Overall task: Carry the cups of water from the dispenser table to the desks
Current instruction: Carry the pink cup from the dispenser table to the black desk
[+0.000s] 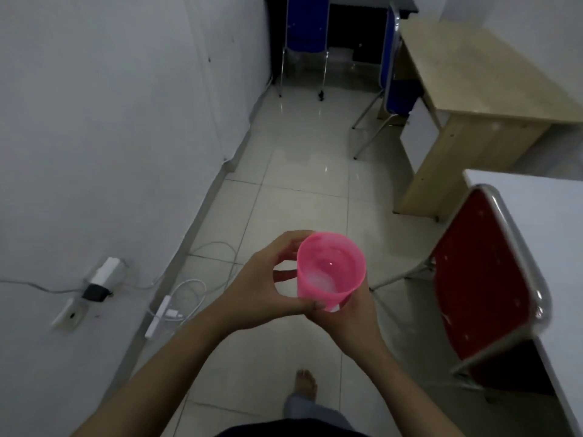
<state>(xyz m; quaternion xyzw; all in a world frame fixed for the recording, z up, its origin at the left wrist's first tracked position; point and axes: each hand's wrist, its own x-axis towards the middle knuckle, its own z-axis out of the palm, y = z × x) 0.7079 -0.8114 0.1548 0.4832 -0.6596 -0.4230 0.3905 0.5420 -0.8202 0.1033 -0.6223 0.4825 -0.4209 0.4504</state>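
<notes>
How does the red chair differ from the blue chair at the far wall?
The red chair stands near the person, beside a white desk; the blue chair stands far off, pushed against a dark desk. The red chair's padded back faces the camera from the right; the blue chair's back faces it head-on. Both have metal frames.

Dim room before you | white walls (110, 121) | glossy tiled floor (299, 171) | wooden desk (479, 86) right | red chair (482, 279) nearer.

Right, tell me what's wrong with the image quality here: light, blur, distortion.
Head view: dim, greyish light overall; floor tiles show soft glare patches; the red chair at right is smeared by motion blur; the wide-angle lens bends the walls and wooden desk; the pink cup stays fairly sharp.
</notes>
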